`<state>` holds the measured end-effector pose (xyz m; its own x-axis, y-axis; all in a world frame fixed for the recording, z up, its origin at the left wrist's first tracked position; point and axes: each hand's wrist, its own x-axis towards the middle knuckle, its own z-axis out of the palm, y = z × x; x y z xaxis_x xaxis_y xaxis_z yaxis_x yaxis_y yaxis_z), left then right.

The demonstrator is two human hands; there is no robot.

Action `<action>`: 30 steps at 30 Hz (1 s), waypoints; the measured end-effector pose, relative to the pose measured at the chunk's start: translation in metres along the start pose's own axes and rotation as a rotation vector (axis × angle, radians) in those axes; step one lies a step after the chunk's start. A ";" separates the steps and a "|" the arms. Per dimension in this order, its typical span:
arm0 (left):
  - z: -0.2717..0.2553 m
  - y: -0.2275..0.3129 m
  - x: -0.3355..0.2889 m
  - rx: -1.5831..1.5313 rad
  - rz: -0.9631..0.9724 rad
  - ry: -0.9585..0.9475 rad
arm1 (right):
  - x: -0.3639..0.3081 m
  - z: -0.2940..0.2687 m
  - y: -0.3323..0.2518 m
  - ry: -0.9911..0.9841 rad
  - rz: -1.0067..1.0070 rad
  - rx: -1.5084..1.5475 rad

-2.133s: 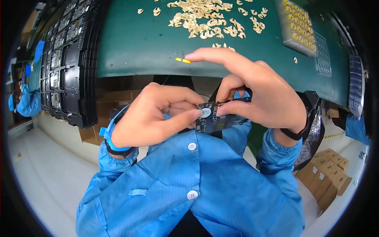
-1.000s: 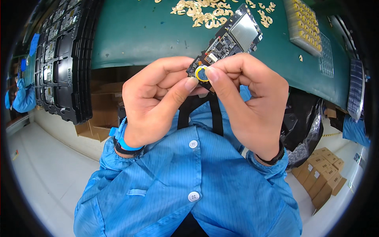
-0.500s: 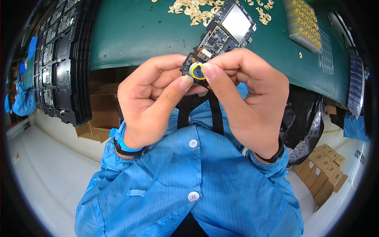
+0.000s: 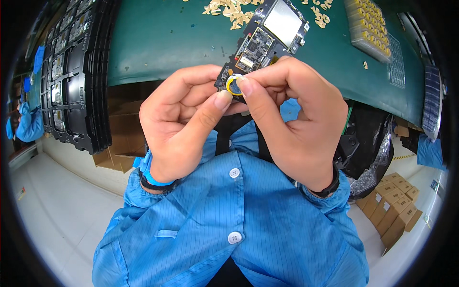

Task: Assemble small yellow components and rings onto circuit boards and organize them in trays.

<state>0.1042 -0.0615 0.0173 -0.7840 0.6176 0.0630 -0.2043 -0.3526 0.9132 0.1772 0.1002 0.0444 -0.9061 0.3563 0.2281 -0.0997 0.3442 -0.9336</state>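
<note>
A dark circuit board [image 4: 256,48] with a large silver shield plate [image 4: 283,23] slants up over the table edge. My left hand [image 4: 178,125] grips its lower end, thumb on top and fingers underneath. On that end sits a round coin cell [image 4: 234,86] with a yellow rim, beside the left thumb tip. The thumb and index finger of my right hand [image 4: 300,122] pinch at the cell's right side and cover part of it. The right hand's other fingers are curled by the board's edge.
Pale crescent-shaped scraps [image 4: 232,10] lie on the green table [image 4: 162,43]. A clear tray [image 4: 366,28] of round yellow-rimmed pieces stands at the far right, beside an unfilled-looking clear tray [image 4: 396,62]. Stacked black trays [image 4: 79,86] holding boards rise at left. Cardboard boxes [image 4: 389,203] stand low right.
The board and both hands have shifted slightly left. The right thumb and index finger remain at the coin cell, and the left hand keeps its grip on the board.
</note>
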 end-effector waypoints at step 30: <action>0.013 0.000 0.002 0.062 0.051 0.115 | -0.003 0.012 0.021 0.205 -0.423 -0.185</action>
<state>0.1107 -0.0511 0.0232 -0.8550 0.5144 0.0664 -0.1290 -0.3350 0.9333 0.1725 0.0956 0.0211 -0.7008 0.3088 0.6431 -0.3497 0.6370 -0.6870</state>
